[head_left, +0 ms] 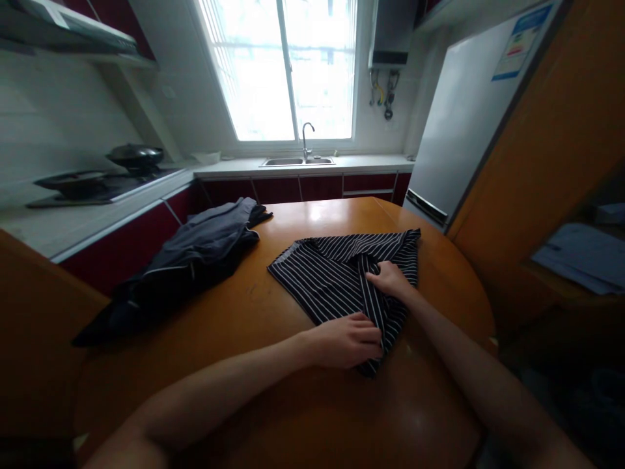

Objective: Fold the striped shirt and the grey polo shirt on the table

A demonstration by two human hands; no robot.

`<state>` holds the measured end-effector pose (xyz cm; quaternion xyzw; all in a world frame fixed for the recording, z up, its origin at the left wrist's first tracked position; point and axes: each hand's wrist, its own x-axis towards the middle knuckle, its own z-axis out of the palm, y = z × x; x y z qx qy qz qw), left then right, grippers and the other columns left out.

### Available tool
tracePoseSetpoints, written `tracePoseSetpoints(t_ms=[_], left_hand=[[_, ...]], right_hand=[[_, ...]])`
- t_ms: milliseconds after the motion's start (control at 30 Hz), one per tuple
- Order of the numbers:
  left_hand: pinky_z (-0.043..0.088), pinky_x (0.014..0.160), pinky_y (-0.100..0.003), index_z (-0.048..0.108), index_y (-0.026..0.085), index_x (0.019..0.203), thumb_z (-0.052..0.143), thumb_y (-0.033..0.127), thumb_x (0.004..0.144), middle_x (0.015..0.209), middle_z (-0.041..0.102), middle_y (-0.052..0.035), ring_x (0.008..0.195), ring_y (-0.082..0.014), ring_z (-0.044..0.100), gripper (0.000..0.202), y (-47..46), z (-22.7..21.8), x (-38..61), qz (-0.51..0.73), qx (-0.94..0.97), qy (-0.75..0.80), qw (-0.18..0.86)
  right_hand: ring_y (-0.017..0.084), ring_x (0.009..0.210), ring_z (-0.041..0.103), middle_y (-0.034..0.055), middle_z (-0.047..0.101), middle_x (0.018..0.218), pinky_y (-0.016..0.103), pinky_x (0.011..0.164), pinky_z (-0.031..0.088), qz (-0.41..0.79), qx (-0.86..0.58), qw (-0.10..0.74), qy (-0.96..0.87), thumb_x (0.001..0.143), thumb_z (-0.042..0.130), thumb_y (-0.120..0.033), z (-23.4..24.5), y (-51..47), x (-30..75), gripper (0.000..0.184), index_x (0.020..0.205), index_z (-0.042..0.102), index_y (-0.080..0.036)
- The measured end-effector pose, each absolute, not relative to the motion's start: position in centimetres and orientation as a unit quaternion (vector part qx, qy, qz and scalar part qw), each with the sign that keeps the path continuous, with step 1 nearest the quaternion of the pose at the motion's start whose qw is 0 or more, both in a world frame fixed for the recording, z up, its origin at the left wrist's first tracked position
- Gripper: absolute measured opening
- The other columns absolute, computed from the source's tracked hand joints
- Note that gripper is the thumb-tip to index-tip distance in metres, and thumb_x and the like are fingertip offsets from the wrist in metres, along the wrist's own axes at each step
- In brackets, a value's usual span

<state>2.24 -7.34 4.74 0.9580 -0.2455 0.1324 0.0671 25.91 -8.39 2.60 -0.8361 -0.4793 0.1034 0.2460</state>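
A black garment with thin white stripes [317, 273] lies spread and partly folded on the wooden table; its exact kind does not show. My left hand [346, 340] is at its near edge, fingers curled closed on the cloth, with the fingertips partly hidden. Farther up, my right hand [390, 281] pinches a folded strip of the same cloth between thumb and fingers. The strip runs between the two hands, and its stripes lie at a different angle from the flat part on the left.
A heap of dark grey and black clothes [195, 254] covers the table's left side. The table [273, 404] has a rounded right edge. Beyond it are a counter with a sink [286, 161], a stove with pans [134, 156] at left and a fridge [463, 111] at right.
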Motion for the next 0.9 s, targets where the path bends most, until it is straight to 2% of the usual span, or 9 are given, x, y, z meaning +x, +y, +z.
tracePoseSetpoints(t_ms=[67, 133, 267, 367, 533, 667, 733, 800, 900], left_hand=[[0.047, 0.094, -0.032, 0.066, 0.021, 0.106, 0.058, 0.027, 0.1, 0.1, 0.067, -0.0064, 0.092, -0.0181, 0.063, 0.012, -8.0, 4.8, 2.2, 0.119, 0.948, -0.266, 0.13], [0.047, 0.092, -0.032, 0.066, 0.02, 0.106, 0.058, 0.034, 0.1, 0.099, 0.068, -0.0069, 0.094, -0.0184, 0.063, 0.018, -7.3, 4.7, 2.3, 0.138, 0.94, -0.227, 0.215], [0.049, 0.087, -0.034, 0.067, 0.018, 0.101, 0.04, 0.034, 0.105, 0.098, 0.067, -0.0086, 0.094, -0.02, 0.062, 0.031, -3.9, 4.2, 3.2, 0.324, 0.881, 0.067, 0.339], [0.05, 0.087, -0.036, 0.068, 0.018, 0.103, 0.048, 0.041, 0.101, 0.098, 0.067, -0.0079, 0.093, -0.0214, 0.062, 0.03, -1.7, 3.7, 3.8, 0.361, 0.824, 0.203, 0.386], [0.053, 0.084, -0.036, 0.065, 0.016, 0.121, 0.066, 0.067, 0.085, 0.104, 0.069, -0.0092, 0.094, -0.023, 0.064, 0.063, -1.3, 3.3, 4.2, 0.281, 0.723, 0.156, 0.612], [0.055, 0.078, -0.036, 0.064, 0.017, 0.117, 0.049, 0.086, 0.082, 0.104, 0.069, -0.0109, 0.094, -0.0248, 0.066, 0.079, -2.2, 4.0, 3.8, 0.254, 0.572, 0.148, 0.766], [0.056, 0.078, -0.034, 0.063, 0.018, 0.117, 0.056, 0.076, 0.086, 0.105, 0.069, -0.01, 0.093, -0.0232, 0.067, 0.067, -2.1, 4.5, 3.2, 0.257, 0.564, 0.164, 0.767], [0.057, 0.072, -0.031, 0.063, 0.018, 0.113, 0.07, 0.05, 0.086, 0.097, 0.07, -0.0066, 0.083, -0.0195, 0.068, 0.042, -1.5, 5.1, 2.4, 0.218, 0.632, 0.195, 0.718], [0.059, 0.061, -0.032, 0.067, 0.02, 0.105, 0.064, 0.018, 0.083, 0.079, 0.068, -0.0004, 0.065, -0.0176, 0.067, 0.022, 0.9, 6.8, 1.4, -0.025, 0.785, 0.197, 0.587]], right_hand=[[0.025, 0.082, 0.069, 0.0104, 0.075, 0.081, 0.027, 0.068, 0.045, 0.13, -0.814, 0.289, -0.486, 0.074, 0.067, -0.025, 2.5, -8.4, 25.6, 0.015, 0.078, 0.074, -0.013], [0.022, 0.079, 0.068, 0.0054, 0.074, 0.074, 0.026, 0.068, 0.047, 0.2, -0.775, 0.383, -0.461, 0.072, 0.06, -0.018, 3.0, -8.6, 25.3, 0.014, 0.076, 0.074, -0.014], [0.018, 0.061, 0.062, 0.0002, 0.068, 0.064, 0.026, 0.06, 0.05, 0.419, -0.62, 0.565, -0.349, 0.07, 0.055, -0.016, 5.5, -9.5, 24.5, 0.019, 0.08, 0.07, -0.019], [0.016, 0.054, 0.059, -0.0027, 0.066, 0.064, 0.028, 0.057, 0.052, 0.492, -0.496, 0.652, -0.294, 0.07, 0.056, -0.02, 7.3, -10.5, 23.7, 0.017, 0.084, 0.065, -0.023], [0.014, 0.054, 0.054, -0.0051, 0.06, 0.062, 0.024, 0.054, 0.047, 0.464, -0.499, 0.661, -0.314, 0.066, 0.058, -0.022, 7.6, -11.1, 22.7, 0.014, 0.079, 0.062, -0.024], [0.016, 0.061, 0.054, -0.0031, 0.06, 0.063, 0.026, 0.058, 0.043, 0.349, -0.59, 0.623, -0.376, 0.066, 0.055, -0.028, 6.6, -10.5, 21.9, 0.015, 0.076, 0.064, -0.022], [0.019, 0.07, 0.057, -0.001, 0.064, 0.068, 0.029, 0.066, 0.045, 0.283, -0.616, 0.593, -0.434, 0.067, 0.052, -0.03, 6.4, -10.4, 21.6, 0.019, 0.075, 0.066, -0.021], [0.021, 0.079, 0.06, 0.0016, 0.067, 0.074, 0.031, 0.075, 0.046, 0.243, -0.621, 0.552, -0.501, 0.069, 0.051, -0.03, 6.3, -10.4, 21.3, 0.02, 0.073, 0.068, -0.02], [0.02, 0.07, 0.057, 0.002, 0.063, 0.069, 0.03, 0.066, 0.044, 0.208, -0.627, 0.545, -0.516, 0.075, 0.05, -0.03, 6.5, -10.9, 21.0, 0.022, 0.078, 0.069, -0.02]])
